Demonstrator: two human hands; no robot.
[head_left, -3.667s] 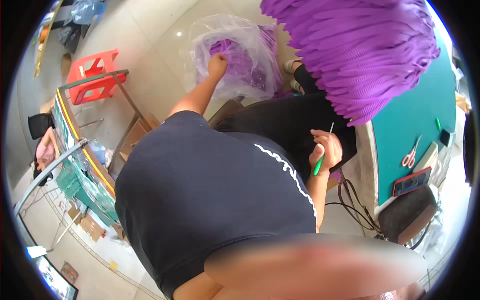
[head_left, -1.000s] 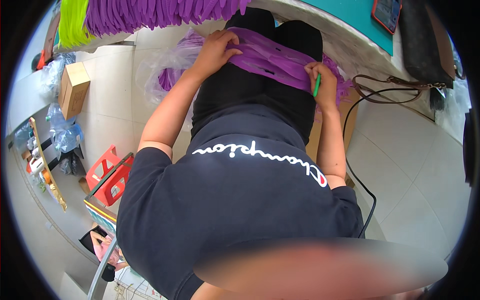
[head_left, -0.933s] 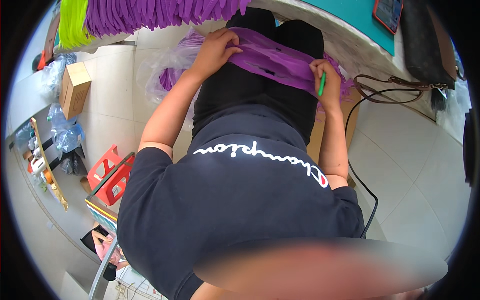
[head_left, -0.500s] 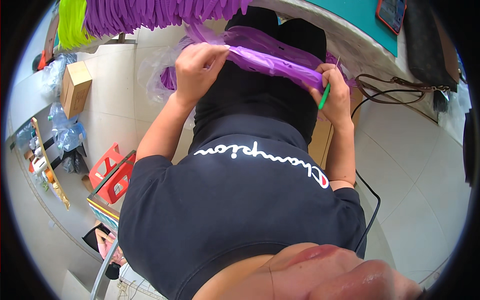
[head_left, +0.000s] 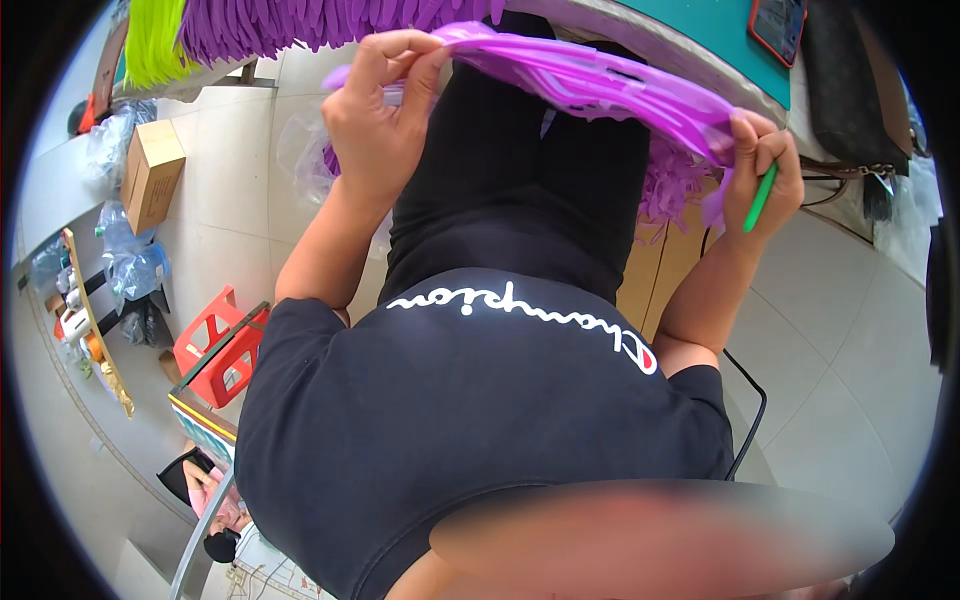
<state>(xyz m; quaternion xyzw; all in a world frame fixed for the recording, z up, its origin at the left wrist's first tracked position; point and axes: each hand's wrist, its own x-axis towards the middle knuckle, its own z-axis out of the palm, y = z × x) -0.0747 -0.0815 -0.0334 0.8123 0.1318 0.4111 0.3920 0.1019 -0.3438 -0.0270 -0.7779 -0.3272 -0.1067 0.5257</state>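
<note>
A thin, glossy purple soft plastic piece (head_left: 590,80) is stretched across above my thighs, its middle bowing away and hanging in folds. My left hand (head_left: 375,115) pinches one end between thumb and fingers. At the other end, my right hand (head_left: 762,170) grips the purple piece and also keeps a slim green-handled tool (head_left: 760,198) tucked in its fingers. The tool's tip is hidden behind that hand. Loose purple strips (head_left: 675,180) hang below and beside my right thigh.
Purple strips (head_left: 330,25) and yellow-green strips (head_left: 155,45) overhang the table edge at far left. A phone (head_left: 777,30) lies on the green mat (head_left: 690,35), beside a dark bag (head_left: 850,100). Cardboard box (head_left: 153,175) and red stool (head_left: 220,350) stand left; another person (head_left: 215,500) sits lower left.
My hands have moved farther apart and away from my body, the right one outward to the right. The purple piece has gone from a narrow band to a wider, stretched spread.
</note>
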